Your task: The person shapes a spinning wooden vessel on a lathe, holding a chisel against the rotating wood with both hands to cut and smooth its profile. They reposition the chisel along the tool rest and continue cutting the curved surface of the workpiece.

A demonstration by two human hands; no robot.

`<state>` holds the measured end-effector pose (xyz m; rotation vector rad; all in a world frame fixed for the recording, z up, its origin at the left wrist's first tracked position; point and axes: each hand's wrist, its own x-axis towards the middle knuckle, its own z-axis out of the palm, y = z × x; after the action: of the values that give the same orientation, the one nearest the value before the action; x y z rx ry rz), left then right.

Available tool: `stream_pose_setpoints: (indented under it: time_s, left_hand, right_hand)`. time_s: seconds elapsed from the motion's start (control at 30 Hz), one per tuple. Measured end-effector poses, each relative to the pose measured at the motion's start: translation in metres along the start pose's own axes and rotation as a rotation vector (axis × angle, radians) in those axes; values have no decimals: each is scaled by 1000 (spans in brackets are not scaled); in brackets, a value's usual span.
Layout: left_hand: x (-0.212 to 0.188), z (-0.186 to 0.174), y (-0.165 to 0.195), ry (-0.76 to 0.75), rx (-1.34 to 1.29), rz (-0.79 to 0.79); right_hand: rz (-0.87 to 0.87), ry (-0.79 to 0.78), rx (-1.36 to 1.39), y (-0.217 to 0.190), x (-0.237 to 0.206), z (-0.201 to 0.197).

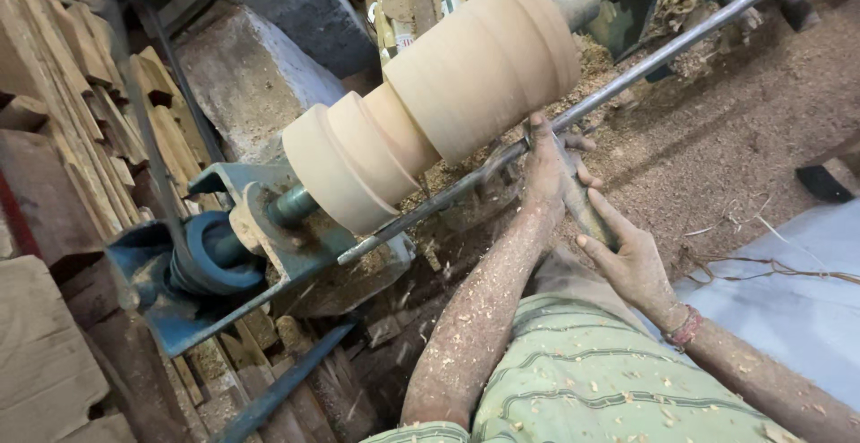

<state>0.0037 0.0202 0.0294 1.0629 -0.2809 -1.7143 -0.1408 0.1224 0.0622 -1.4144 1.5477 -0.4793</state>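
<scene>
Head view: L hand point(545, 161) & R hand point(627, 259) both clamped round chisel point(582, 206), tip angled up under wood blank point(439, 94), L nearer, by rest bar point(627, 80).

floor point(717, 138) is basically buried in sawdust and shavings; stacked wood offcuts point(81, 111) along the left; a pale sheet point(797, 291) lying at the right; thin twigs point(761, 268) across its edge

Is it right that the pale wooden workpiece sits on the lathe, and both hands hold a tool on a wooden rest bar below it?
Not quite. In the head view the rest bar is metal, not wooden. The wooden workpiece sits on the lathe, and the left hand and right hand hold a tool.
</scene>
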Motion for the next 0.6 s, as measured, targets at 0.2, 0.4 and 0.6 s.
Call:
stream_pose_setpoints:
  time_s: [0.2,0.4,0.6]
  left_hand:
    - [0,3,3,-3,-6,-4]
    - [-6,2,10,-48,-1,-63]
    - [0,6,8,-54,-84,-25]
  right_hand:
    - [-1,22,82,-6,-2,4]
    - [-68,61,29,-7,-4,6]
    - [-153,128,60,-10,-5,13]
